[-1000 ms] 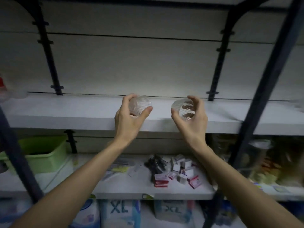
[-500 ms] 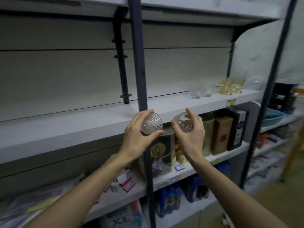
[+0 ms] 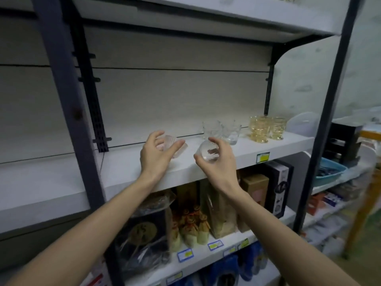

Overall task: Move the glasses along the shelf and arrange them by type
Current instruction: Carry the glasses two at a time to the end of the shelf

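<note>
Presently: left hand (image 3: 156,155) fingers curled round small ribbed clear glass (image 3: 172,146), over white shelf (image 3: 123,168). Right hand (image 3: 218,162) fingers curled round second clear tumbler (image 3: 207,154), tilted, mouth toward camera, above shelf front edge. Behind: clear cut-pattern glasses (image 3: 221,131); amber ribbed glasses (image 3: 266,127) further right. Dark metal upright (image 3: 68,112) at left.

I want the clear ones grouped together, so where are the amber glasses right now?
In the head view, the amber glasses stand at the right end of the white shelf, just right of the clear glasses and beyond both hands.
</note>
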